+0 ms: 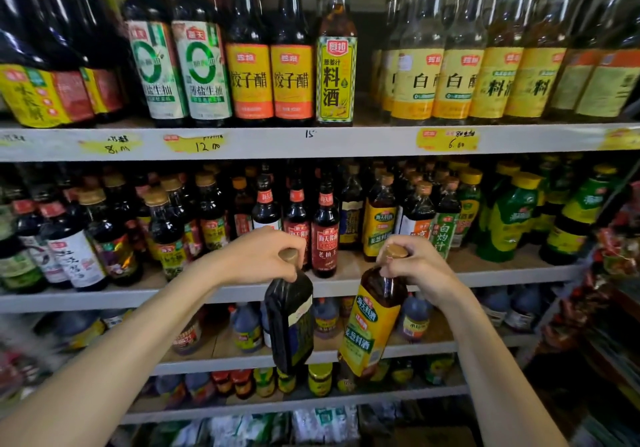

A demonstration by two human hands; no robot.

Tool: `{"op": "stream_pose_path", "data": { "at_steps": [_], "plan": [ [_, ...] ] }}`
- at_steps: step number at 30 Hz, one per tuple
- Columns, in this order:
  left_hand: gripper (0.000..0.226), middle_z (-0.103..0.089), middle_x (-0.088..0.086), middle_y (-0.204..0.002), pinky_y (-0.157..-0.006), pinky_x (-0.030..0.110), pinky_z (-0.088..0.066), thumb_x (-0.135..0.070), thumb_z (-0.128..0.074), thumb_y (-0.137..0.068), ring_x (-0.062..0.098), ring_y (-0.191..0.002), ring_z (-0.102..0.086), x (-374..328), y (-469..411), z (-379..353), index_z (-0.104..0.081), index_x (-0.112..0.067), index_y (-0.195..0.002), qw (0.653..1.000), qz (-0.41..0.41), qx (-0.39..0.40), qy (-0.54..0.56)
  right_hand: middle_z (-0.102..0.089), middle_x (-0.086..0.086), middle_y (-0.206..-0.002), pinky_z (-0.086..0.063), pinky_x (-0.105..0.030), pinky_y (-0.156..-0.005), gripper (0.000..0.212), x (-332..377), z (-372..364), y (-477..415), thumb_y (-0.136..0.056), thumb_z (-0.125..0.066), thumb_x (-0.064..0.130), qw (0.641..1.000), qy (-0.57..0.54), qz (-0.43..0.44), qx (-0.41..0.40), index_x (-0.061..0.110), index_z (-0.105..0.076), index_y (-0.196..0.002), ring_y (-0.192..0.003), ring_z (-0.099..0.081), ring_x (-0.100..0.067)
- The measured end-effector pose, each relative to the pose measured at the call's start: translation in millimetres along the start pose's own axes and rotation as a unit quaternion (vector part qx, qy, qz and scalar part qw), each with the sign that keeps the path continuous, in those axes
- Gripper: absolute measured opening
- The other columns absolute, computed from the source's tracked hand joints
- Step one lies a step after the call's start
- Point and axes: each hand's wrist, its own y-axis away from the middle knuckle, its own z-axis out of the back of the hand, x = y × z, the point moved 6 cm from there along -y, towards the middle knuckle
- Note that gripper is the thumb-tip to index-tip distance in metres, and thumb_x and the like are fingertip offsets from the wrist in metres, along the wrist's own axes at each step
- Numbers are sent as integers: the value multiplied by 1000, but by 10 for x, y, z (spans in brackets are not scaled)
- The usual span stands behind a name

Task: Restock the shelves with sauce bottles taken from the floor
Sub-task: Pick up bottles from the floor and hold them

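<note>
Left hand (258, 256): centre of the frame, fingers curled down tight over the cap and neck of the dark bottle (291, 322), nothing else in its hold.
Right hand (420, 268): just right of centre, fingers and thumb wrapped round the cap and neck of the yellow-label bottle (375, 329).
Dark bottle: dangling from its cap, body hanging below the front edge of the middle shelf (502, 275), lower centre of the frame.
Yellow-label bottle: hanging at a slant, base swung in toward the lower centre, close beside the dark one, and a gap seems to show between them.
Landing spot: a bare strip of board runs along the front of the middle shelf, and a matching yellow-label bottle on the shelf (379, 225) stands right behind the right hand, so that looks like its row.
Best approach, I'd say: raise each base clear above the shelf lip, straighten the bottle upright, then slide it in, one hand at a time.
Watch out: a grip this high lets the body swing, and the red-label bottle (325, 235) at the front sits right between both hands, easy to knock.
Finish: labels facing out, bases fully on the board before either hand lets go.
</note>
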Motion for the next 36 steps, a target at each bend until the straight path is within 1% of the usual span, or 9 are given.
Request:
{"op": "stream_pose_path", "data": {
  "at_steps": [5, 8, 11, 17, 22, 25, 28, 33, 36],
  "plan": [
    [15, -54, -12, -60, -55, 31, -36, -31, -69, -82, 1, -59, -48, -218, -327, 122, -55, -33, -84, 992, -61, -5, -114, -56, 9, -58, -39, -15, -52, 10, -16, 72, -12, -56, -69, 13, 1000, -8, -2, -6, 20, -65, -62, -58, -52, -4],
    [15, -53, -14, -62, -60, 33, -41, -30, -66, -84, -2, -66, -49, -370, -618, 173, -53, -34, -90, 979, -102, -18, -174, -56, 7, -59, -39, -16, -52, 11, -55, 207, 19, -55, -69, 11, 999, -19, -3, -31, 19, -65, -60, -57, -52, -5],
    [14, -57, -12, -66, -66, 36, -46, -28, -63, -88, 10, -73, -56, -459, -931, 209, -52, -33, -95, 976, -115, -30, -183, -59, 4, -61, -41, -20, -57, 12, -86, 352, 21, -53, -69, 10, 999, -17, -4, -52, 20, -66, -58, -62, -55, -8],
    [13, -62, -6, -83, -67, 32, -36, -23, -60, -91, 13, -83, -54, -540, -1472, 166, -53, -32, -99, 967, -143, -44, -205, -62, 8, -61, -44, -14, -58, 11, -187, 625, -20, -54, -69, 10, 997, -14, -7, -77, 20, -66, -59, -62, -57, -2],
    [12, -61, -5, -83, -67, 32, -37, -24, -59, -92, 16, -84, -55, -501, -1836, 106, -53, -32, -99, 969, -122, -34, -214, -60, 13, -59, -43, -14, -57, 15, -314, 752, -122, -54, -69, 12, 996, -12, -13, -85, 26, -67, -55, -61, -56, -1],
    [14, -56, -14, -73, -64, 32, -35, -22, -58, -92, 10, -73, -52, -492, -2015, 138, -51, -34, -95, 971, -110, -26, -209, -60, 14, -59, -43, -14, -57, 16, -376, 787, -199, -55, -69, 11, 997, -12, -8, -79, 27, -67, -56, -61, -56, 0],
    [16, -53, -15, -68, -62, 32, -36, -19, -58, -91, 5, -68, -49, -459, -2184, 180, -52, -33, -93, 977, -81, -10, -195, -59, 13, -58, -44, -13, -55, 14, -440, 811, -290, -56, -69, 9, 997, -24, -6, -75, 22, -65, -56, -59, -56, 1],
    [11, -52, -9, -74, -54, 29, -26, -16, -56, -93, 7, -68, -45, -362, -2340, 162, -56, -26, -98, 983, -48, 29, -177, -59, 12, -59, -44, -15, -56, 15, -521, 835, -442, -56, -69, 9, 997, -31, -11, -67, 23, -65, -56, -60, -56, -2],
    [11, -52, -9, -76, -55, 29, -26, -15, -56, -94, 8, -68, -45, -263, -2373, 136, -57, -23, -100, 985, -32, 47, -165, -57, 14, -57, -43, -14, -55, 18, -538, 825, -528, -57, -68, 9, 998, -27, -8, -56, 26, -64, -55, -58, -53, -1]
  ]
}}
